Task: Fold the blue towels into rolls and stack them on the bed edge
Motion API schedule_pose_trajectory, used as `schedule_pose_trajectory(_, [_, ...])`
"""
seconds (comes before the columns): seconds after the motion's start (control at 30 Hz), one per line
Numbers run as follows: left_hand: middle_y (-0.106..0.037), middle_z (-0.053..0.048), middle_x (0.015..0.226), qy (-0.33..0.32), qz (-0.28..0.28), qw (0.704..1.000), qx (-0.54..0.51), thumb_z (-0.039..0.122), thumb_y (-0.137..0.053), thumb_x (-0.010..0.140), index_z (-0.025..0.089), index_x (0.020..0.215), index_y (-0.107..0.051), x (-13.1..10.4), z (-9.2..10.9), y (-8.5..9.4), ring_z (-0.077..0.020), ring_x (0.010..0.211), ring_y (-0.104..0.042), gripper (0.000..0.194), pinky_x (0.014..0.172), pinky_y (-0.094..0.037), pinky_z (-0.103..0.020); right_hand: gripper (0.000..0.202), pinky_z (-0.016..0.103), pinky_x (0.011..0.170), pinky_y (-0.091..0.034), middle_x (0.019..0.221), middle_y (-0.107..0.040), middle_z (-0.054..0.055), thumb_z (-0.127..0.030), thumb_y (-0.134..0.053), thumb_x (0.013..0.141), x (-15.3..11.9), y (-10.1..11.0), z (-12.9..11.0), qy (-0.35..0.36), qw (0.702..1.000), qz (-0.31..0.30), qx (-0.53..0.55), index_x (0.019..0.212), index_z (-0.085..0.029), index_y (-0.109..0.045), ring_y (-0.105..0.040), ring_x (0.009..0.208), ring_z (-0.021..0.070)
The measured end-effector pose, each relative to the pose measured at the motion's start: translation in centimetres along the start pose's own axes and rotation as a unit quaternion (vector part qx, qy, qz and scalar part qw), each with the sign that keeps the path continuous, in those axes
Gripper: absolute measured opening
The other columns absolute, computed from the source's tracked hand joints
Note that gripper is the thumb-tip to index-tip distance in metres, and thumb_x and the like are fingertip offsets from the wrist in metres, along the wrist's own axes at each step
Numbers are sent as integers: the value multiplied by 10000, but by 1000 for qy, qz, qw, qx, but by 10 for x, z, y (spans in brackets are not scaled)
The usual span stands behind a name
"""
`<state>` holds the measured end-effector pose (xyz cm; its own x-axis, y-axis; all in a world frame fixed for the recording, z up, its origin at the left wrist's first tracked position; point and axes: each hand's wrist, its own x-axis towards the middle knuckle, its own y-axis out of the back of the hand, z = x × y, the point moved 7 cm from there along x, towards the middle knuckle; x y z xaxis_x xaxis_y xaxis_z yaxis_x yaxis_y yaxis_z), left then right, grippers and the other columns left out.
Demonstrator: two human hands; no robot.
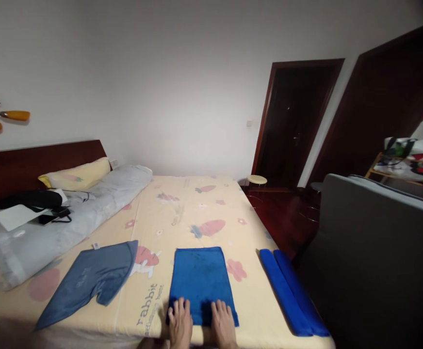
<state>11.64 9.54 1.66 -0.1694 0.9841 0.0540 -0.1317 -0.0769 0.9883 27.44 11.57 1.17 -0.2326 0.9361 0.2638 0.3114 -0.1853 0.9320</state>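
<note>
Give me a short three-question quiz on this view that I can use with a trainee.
1. True or false: the left hand and the right hand are both at the near end of the blue cloth.
2. What lies between that cloth and the gray bedding?
3. Which word is printed on the bed sheet, just left of the cloth?
A. carrot
B. rabbit
C. flower

Key:
1. True
2. A gray-blue piece of fabric
3. B

Your one view looks from your head, forward and down across the bed (171,228), with your left hand (180,322) and right hand (223,322) near at the bottom edge, the wall (182,97) well beyond.
</note>
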Motion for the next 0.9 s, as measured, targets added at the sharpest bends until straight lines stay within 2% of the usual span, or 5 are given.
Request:
schedule_pose_trajectory(0.2, [-514, -79, 1433, -79, -92, 989, -79, 214, -379, 870, 252, 1327, -525, -10, 8, -34, -258, 1341, -419, 482, 1085, -335, -431, 349, 349, 866, -404, 1101, -680, 42, -132, -493, 764, -13, -18, -18, 35, 995, -41, 80, 1047, -270, -644, -607, 1022, 246])
schedule_pose_trajectory(0.4, [-571, -45, 1365, -71, -43, 995, -47, 170, -397, 827, 288, 1287, -548, -20, -73, -16, -217, 1272, -481, 498, 1041, -358, -372, 421, 339, 843, -424, 1199, -648, 54, -242, -530, 773, -38, 0, 74, 24, 994, -51, 98, 1180, -314, -604, -593, 1065, 256])
schedule_pose_trajectory(0.5, [-542, -36, 1398, -91, -62, 993, -32, 149, -399, 804, 296, 1329, -507, -22, -95, -13, -211, 1314, -432, 556, 1083, -306, -380, 476, 349, 872, -409, 1255, -617, 47, -294, -539, 783, -46, 9, 94, 49, 990, -80, 108, 1256, -343, -546, -572, 1100, 255])
schedule_pose_trajectory(0.73, [-513, -13, 1426, -100, -83, 991, -22, 57, -400, 731, 300, 1296, -519, -11, -86, -20, -192, 1352, -377, 627, 1122, -208, -403, 502, 376, 921, -345, 1244, -608, 61, -77, -481, 684, -31, 16, 68, 33, 996, -77, 36, 1135, -264, -598, -536, 1109, 260])
schedule_pose_trajectory(0.9, [-656, 22, 1145, -121, -39, 990, -63, 7, -374, 739, 315, 1108, -596, -3, -81, 8, -142, 1150, -529, 529, 1009, -303, -333, 479, 396, 940, -306, 1099, -666, 42, 25, -365, 752, -17, 23, 59, 45, 998, -37, 12, 1058, -244, -618, -564, 1029, 233])
